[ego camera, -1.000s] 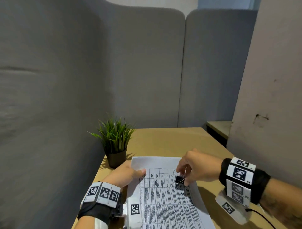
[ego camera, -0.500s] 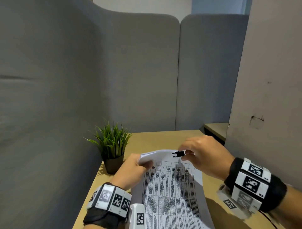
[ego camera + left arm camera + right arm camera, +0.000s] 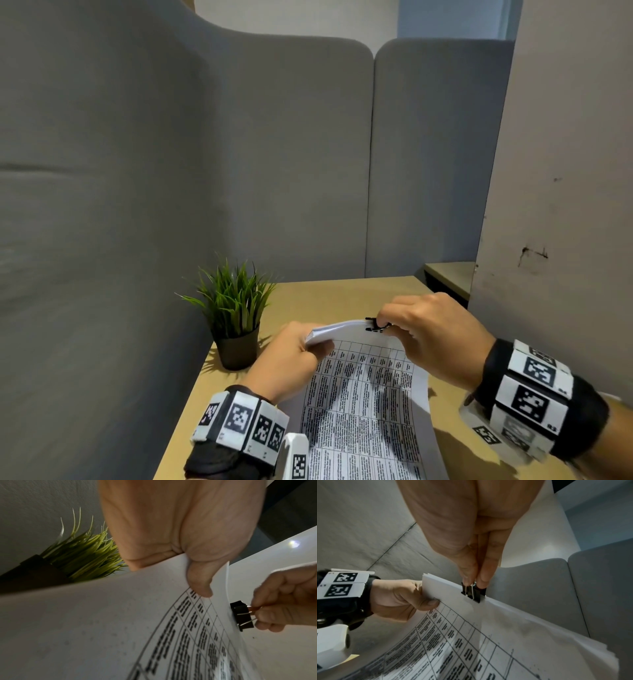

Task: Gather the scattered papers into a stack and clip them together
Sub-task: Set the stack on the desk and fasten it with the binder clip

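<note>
Left hand: the left hand (image 3: 291, 356) grips the far left corner of the paper stack (image 3: 359, 404), thumb (image 3: 199, 580) pressed on the printed top sheet and the other fingers curled underneath.
Right hand: the right hand (image 3: 428, 335) pinches the wire handles of the binder clip (image 3: 375, 324) between thumb and forefinger; the fingers (image 3: 488, 566) are drawn tightly together, the rest curled in toward the palm.
Clip: black, with silver wire handles, sitting on the far edge of the stack, its mouth over the paper edge. In the right wrist view (image 3: 473, 592) it straddles the edge; how far its mouth is spread I cannot tell.
Stack: several white sheets, edges roughly aligned, the top one printed with a table of text. The far end is lifted off the table (image 3: 342, 294) and curved upward between the two hands; the near end runs down toward the person.
Clip relative to hands: to the right of the left thumb along the same far edge, near but not touching it.
Surroundings: a small potted plant (image 3: 236, 315) stands on the table just left of the left hand, near the grey partition (image 3: 239, 154). A pale wall (image 3: 565, 205) rises to the right.
Wrists: both carry black bands with white marker blocks (image 3: 524, 387).
</note>
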### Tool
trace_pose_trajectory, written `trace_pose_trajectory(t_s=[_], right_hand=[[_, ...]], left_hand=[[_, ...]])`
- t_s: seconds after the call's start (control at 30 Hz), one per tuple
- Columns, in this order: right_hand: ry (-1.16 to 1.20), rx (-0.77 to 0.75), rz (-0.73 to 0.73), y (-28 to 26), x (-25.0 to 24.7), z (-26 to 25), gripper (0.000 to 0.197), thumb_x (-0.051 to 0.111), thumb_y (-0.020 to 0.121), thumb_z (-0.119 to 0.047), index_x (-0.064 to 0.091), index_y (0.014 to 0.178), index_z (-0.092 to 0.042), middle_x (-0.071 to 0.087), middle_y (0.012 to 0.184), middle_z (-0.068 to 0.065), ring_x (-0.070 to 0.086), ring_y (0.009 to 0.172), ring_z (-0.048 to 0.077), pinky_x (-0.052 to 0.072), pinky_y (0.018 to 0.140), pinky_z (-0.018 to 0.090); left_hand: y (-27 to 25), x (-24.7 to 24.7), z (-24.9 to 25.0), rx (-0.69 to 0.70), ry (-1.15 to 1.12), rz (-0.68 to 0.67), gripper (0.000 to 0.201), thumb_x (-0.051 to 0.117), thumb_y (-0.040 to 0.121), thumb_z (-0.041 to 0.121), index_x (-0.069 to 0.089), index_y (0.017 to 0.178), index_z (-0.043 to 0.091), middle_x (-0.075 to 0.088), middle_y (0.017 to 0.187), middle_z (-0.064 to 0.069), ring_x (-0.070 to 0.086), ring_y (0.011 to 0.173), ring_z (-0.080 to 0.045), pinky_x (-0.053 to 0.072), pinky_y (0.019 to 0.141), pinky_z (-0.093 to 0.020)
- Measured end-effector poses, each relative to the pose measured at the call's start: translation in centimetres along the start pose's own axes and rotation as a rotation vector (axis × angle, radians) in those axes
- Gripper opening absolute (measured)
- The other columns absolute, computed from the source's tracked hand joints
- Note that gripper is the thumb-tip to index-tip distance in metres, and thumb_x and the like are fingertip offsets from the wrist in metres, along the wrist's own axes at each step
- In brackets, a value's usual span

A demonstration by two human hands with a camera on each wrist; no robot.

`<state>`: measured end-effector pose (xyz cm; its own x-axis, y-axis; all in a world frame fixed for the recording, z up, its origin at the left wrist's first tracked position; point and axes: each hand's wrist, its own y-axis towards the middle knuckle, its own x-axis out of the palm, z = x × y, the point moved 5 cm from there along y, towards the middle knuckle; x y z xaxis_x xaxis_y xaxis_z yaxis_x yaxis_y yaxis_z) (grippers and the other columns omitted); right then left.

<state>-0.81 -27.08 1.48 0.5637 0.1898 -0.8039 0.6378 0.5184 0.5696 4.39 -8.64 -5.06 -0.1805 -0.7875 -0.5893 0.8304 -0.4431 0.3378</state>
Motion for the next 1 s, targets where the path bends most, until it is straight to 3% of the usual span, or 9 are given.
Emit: trace_pose_trajectory(t_s=[0.23,0.4,0.57,0.67,0.73,0.8,0.9,1.0], right_hand=[[-0.021,0.001,-0.026,0.5,-0.3,-0.2,0.022,0.068,0.083,-0.001,0.063,0.076,-0.022,0.059,0.066,-0.008,0.053,0.054,0.014,0.047,0.044,0.034],[-0.05,-0.03,-0.083,0.8,-0.5,-0.3,0.027,0.068,0.075,0.004,0.059,0.074,-0.022,0.058,0.067,-0.009,0.052,0.058,0.012,0.046,0.048,0.032],[-0.062,-0.057,-0.131,1.3,-0.5,-0.2,0.027,0.065,0.078,0.003,0.06,0.074,-0.023,0.059,0.07,-0.011,0.054,0.063,0.009,0.048,0.053,0.028],[-0.04,-0.073,-0.163,1.5,-0.7,-0.6,0.021,0.067,0.084,-0.004,0.065,0.079,-0.024,0.065,0.075,-0.012,0.058,0.067,0.007,0.05,0.058,0.023],[0.011,-0.063,-0.178,1.6,-1.0,-0.5,0.009,0.072,0.086,-0.017,0.069,0.088,-0.026,0.068,0.082,-0.014,0.057,0.067,0.0,0.042,0.06,0.012],[0.1,-0.021,-0.168,1.7,-1.2,0.0,0.012,0.074,0.085,-0.032,0.067,0.095,-0.028,0.068,0.084,-0.018,0.051,0.065,-0.009,0.034,0.062,0.006],[0.203,0.036,-0.048,1.5,-1.3,0.6,0.013,0.073,0.085,-0.037,0.068,0.094,-0.03,0.066,0.077,-0.022,0.055,0.066,-0.011,0.038,0.062,0.007],[0.23,0.05,0.036,1.0,-1.1,0.7,0.017,0.069,0.087,-0.037,0.07,0.104,-0.034,0.068,0.093,-0.023,0.06,0.083,-0.007,0.048,0.072,0.013]], left_hand=[[0.0,-0.2,0.0,0.005,0.014,0.005,0.016,0.054,0.098,0.016,0.068,0.089,0.018,0.048,0.058,0.012,0.037,0.05,-0.005,0.033,0.053,-0.022],[-0.1,-0.2,0.4,0.016,0.022,-0.017,0.044,0.054,0.096,0.009,0.059,0.063,0.038,0.045,0.052,0.018,0.035,0.052,-0.002,0.031,0.054,-0.022],[-0.1,-0.3,0.7,0.031,-0.002,-0.015,0.029,0.055,0.096,0.013,0.059,0.071,0.027,0.047,0.06,0.012,0.038,0.057,-0.008,0.032,0.058,-0.027],[-0.1,-0.3,0.7,0.021,0.001,-0.015,0.031,0.055,0.097,0.014,0.063,0.074,0.033,0.048,0.058,0.015,0.038,0.055,-0.005,0.033,0.057,-0.025],[-0.2,-0.4,0.5,0.003,-0.014,-0.017,0.037,0.055,0.097,0.015,0.064,0.074,0.042,0.05,0.058,0.017,0.04,0.055,-0.003,0.035,0.057,-0.023],[-0.3,-0.6,0.1,-0.017,-0.049,-0.025,0.029,0.056,0.096,0.017,0.067,0.086,0.042,0.054,0.063,0.015,0.043,0.059,-0.005,0.037,0.06,-0.024],[-0.5,-1.3,0.2,-0.041,-0.211,0.005,0.018,0.059,0.09,0.024,0.071,0.103,0.028,0.063,0.08,0.002,0.054,0.074,-0.011,0.044,0.073,-0.029],[-0.7,-2.1,-0.2,-0.084,-0.445,0.072,0.021,0.064,0.089,0.016,0.068,0.102,0.0,0.066,0.088,-0.011,0.061,0.085,-0.022,0.048,0.081,-0.036]])
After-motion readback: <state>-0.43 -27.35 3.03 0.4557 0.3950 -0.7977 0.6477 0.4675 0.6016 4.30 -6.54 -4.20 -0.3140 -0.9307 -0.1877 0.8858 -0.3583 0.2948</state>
